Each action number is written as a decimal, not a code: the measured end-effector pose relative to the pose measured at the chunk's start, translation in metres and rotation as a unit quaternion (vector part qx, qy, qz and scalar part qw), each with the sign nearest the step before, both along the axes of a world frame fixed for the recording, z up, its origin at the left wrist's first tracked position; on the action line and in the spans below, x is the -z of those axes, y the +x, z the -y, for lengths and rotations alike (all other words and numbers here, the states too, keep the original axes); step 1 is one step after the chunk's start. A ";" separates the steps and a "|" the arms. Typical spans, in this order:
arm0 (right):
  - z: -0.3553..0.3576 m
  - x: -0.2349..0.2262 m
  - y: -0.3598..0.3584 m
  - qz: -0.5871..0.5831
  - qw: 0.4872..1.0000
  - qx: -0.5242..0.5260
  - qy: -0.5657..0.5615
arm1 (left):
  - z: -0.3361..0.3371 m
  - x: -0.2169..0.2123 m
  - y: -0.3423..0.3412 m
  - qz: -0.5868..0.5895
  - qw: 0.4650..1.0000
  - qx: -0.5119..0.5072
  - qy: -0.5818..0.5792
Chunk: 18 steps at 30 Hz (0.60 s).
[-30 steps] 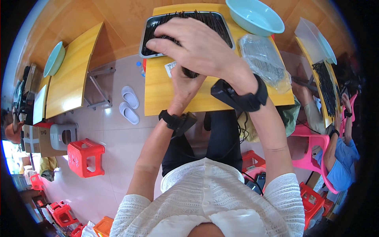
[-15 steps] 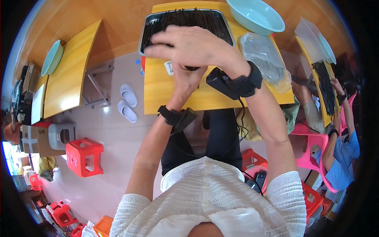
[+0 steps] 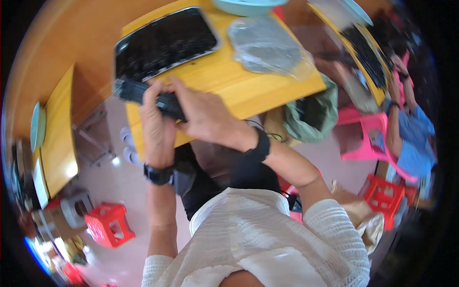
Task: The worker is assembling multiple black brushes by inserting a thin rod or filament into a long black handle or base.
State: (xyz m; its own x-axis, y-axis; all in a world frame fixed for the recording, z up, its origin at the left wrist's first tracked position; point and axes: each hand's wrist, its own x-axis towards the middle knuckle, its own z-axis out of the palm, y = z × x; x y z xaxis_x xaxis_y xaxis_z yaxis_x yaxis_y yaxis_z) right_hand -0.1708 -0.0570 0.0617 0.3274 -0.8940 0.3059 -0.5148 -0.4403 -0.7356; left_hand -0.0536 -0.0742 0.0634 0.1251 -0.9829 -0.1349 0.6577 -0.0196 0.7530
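A bundle of thin dark sticks (image 3: 171, 106) lies slantwise across my two hands, above the near left corner of the yellow table. My left hand (image 3: 158, 126) is closed around its middle, and the far end sticks out to the left. Around the near end, my right hand (image 3: 208, 114) is closed too, its fingers partly hidden. Just beyond my hands is a metal tray (image 3: 216, 34) filled with similar dark sticks. Motion blur hides the single pieces.
On the yellow table (image 3: 248, 98) a clear plastic bag (image 3: 263, 45) lies right of the tray, with a light-blue basin (image 3: 248, 6) behind it. A green sack (image 3: 313, 115) hangs by the right edge. A co-worker in blue (image 3: 413, 134) sits far right; a red stool (image 3: 110, 225) stands left.
My view has turned, so the table appears shifted left. My hands, earlier crossed over the tray's near edge, are now lower with the bundle clearly in view between them.
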 end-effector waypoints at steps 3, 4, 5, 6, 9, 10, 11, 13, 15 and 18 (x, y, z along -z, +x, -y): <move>-0.019 0.008 -0.006 -0.028 0.997 0.066 -0.014 | -0.013 0.007 -0.007 -0.032 0.998 0.047 -0.010; -0.024 0.010 -0.015 -0.027 0.996 0.083 -0.011 | -0.018 0.007 -0.015 -0.031 0.997 0.064 -0.007; -0.028 0.014 -0.026 -0.012 0.996 0.083 0.010 | -0.023 0.004 -0.027 -0.001 0.997 0.076 0.002; -0.032 0.019 -0.036 0.005 0.996 0.083 0.031 | -0.026 0.003 -0.040 0.029 0.996 0.087 0.010; -0.049 0.034 -0.080 0.067 0.988 0.128 0.048 | -0.032 0.010 -0.079 0.146 0.972 0.182 -0.031; -0.055 0.037 -0.096 0.087 0.984 0.141 0.061 | -0.036 0.011 -0.088 0.214 0.949 0.220 -0.066; -0.060 0.040 -0.113 0.103 0.975 0.153 0.124 | -0.037 0.010 -0.096 0.267 0.917 0.281 -0.094; -0.075 0.039 -0.145 0.101 0.969 0.206 0.097 | -0.035 0.018 -0.108 0.348 0.882 0.292 -0.125; -0.094 0.040 -0.188 0.139 0.952 0.269 0.040 | -0.029 0.023 -0.121 0.490 0.805 0.279 -0.188; -0.124 0.055 -0.265 0.001 0.910 0.399 0.115 | -0.016 0.038 -0.120 0.635 0.687 0.188 -0.299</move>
State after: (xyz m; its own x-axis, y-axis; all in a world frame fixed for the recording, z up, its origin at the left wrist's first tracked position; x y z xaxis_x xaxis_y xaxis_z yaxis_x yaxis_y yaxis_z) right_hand -0.4358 0.0671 0.0071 -0.4547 -0.8869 0.0813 -0.6014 0.2384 -0.7625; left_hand -0.1737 -0.0579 0.0249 -0.5081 -0.8109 0.2903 -0.5049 0.5535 0.6623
